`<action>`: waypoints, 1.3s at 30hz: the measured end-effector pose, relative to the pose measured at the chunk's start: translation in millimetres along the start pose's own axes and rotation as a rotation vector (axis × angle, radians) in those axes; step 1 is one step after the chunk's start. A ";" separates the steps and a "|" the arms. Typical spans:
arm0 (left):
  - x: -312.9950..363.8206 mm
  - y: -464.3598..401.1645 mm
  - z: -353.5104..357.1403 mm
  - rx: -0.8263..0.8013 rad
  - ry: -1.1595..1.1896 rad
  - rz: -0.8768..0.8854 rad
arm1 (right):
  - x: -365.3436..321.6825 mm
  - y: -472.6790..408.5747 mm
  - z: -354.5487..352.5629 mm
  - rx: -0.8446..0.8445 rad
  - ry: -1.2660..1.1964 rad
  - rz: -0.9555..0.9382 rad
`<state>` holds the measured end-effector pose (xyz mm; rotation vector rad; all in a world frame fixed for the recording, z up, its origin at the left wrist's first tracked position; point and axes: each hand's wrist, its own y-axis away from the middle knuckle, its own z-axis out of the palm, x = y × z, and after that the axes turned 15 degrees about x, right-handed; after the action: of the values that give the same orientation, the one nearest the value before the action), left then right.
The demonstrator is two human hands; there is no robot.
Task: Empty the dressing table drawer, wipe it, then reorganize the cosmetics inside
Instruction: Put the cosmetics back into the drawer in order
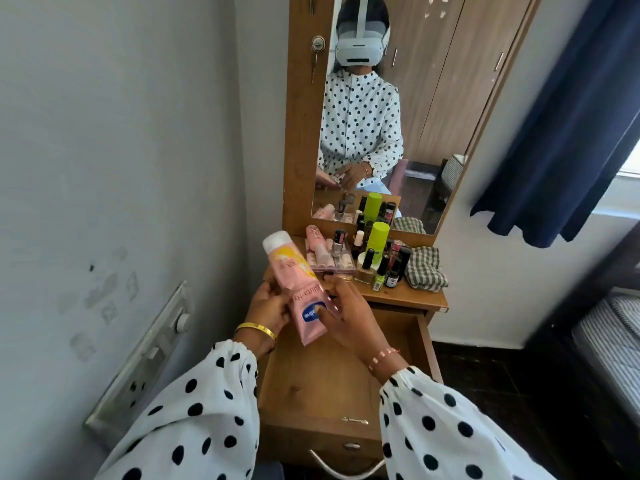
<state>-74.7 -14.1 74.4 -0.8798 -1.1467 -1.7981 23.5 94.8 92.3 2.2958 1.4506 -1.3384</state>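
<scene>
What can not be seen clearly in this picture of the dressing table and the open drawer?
- Head view: the rear of the drawer floor is hidden by both hands and the pink tube.
- The tube's label is partly covered by the right hand fingers and the left hand.
- Labels on the small bottles are too small to read.
- The drawer's front handle is cut off by the bottom edge.

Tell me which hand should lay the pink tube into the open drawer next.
Probably the right hand. It grips the pink tube at its lower, crimped end, directly above the bare drawer. The left hand only holds the tube's side and sits nearer the drawer's left wall, so it can simply let go.
</scene>
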 end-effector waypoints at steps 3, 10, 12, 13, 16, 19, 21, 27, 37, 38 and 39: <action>-9.5 16.4 5.5 -0.082 -0.110 0.006 | 0.7 -4.3 2.8 -0.037 -0.095 0.120; -34.0 14.4 -14.8 -0.044 -0.427 0.145 | 30.7 -2.1 -11.1 -0.170 -0.121 0.241; -42.2 15.4 -21.7 0.044 -0.618 0.321 | 41.7 -0.3 -14.1 -0.182 -0.040 0.249; -46.5 17.2 -24.6 0.064 -0.672 0.381 | 46.3 1.7 -15.4 -0.217 0.026 0.233; -58.4 18.3 -33.4 0.035 -0.767 0.513 | 57.2 9.4 -13.0 -0.350 0.238 0.142; -65.0 20.3 -38.7 -0.034 -0.881 0.543 | 64.7 20.9 -3.2 -0.475 0.336 0.079; -67.3 21.2 -40.4 -0.056 -0.926 0.526 | 67.3 27.5 5.8 -0.543 0.363 0.061; -68.3 22.6 -41.3 -0.134 -1.126 0.505 | 70.4 34.5 28.0 -0.692 0.294 0.103; -74.3 16.0 -40.7 -0.311 -1.435 0.462 | 81.7 43.6 37.0 -0.607 0.213 0.182; -74.2 15.7 -40.3 -0.326 -1.454 0.456 | 83.7 44.2 36.6 -0.597 0.204 0.195; -74.6 15.4 -39.9 -0.342 -1.474 0.456 | 85.5 44.9 35.8 -0.585 0.197 0.212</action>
<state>-34.2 -35.7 1.7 -2.6166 -1.2210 -0.7704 49.3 110.2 -6.2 2.1363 1.3647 -0.5417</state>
